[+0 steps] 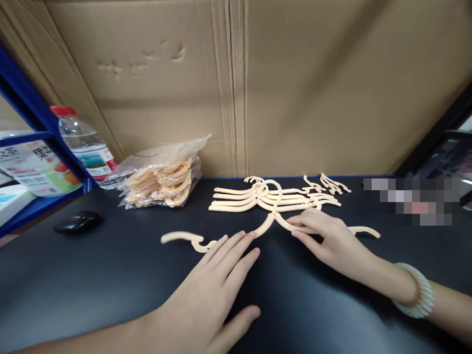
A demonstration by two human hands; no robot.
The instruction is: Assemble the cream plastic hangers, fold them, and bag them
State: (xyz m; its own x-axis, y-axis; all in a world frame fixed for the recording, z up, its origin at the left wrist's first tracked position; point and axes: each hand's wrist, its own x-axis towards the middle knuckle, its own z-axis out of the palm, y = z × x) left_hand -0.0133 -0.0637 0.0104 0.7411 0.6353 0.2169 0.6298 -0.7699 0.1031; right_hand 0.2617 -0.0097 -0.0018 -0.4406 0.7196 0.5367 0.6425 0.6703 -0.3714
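A cream plastic hanger (264,225) lies on the black table (121,280), its hook pointing toward the cardboard. My left hand (224,275) is spread flat, palm down, with its fingertips over the hanger's left arm. A curved piece (179,237) extends out beyond those fingers on the left. On the right arm of the hanger, my right hand (324,233) has its thumb and fingers closed around the cream plastic. Another curved end (367,230) shows past that hand. Just behind lies a group of similar hangers (236,201), overlapping at their hooks.
Small curved cream pieces (334,184) lie at the back right. A clear bag (162,179) of cream parts stands at the back left, near a water bottle (88,147) and a black mouse (77,222). A cardboard wall (147,83) closes off the back.
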